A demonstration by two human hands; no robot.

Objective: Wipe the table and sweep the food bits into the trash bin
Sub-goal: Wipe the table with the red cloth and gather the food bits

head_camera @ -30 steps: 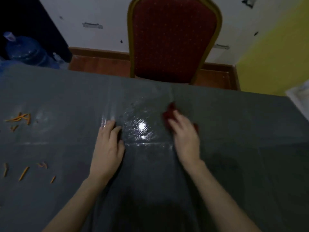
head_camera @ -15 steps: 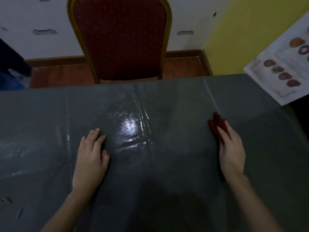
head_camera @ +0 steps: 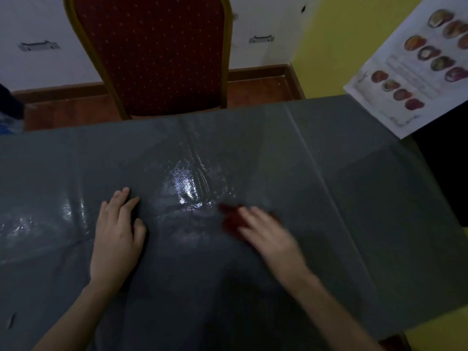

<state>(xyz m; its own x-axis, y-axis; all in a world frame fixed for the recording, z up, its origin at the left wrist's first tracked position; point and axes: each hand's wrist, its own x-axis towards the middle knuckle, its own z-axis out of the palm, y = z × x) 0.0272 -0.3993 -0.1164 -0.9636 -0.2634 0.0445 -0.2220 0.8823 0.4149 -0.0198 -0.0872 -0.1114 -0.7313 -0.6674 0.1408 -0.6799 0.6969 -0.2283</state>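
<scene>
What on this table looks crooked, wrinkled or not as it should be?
The grey plastic table cover is not smooth: it bunches into shiny wrinkles in the middle, between the flat left hand and the right hand on the red cloth. Nothing looks spilled or torn.

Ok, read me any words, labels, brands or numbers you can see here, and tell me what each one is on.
Nothing here can be read.
Printed sheet with food photos at the table's far right corner: it carries lines of print between the pictures, too small and blurred to read.
Grey table cover, red cloth, red chair: no text visible.
</scene>
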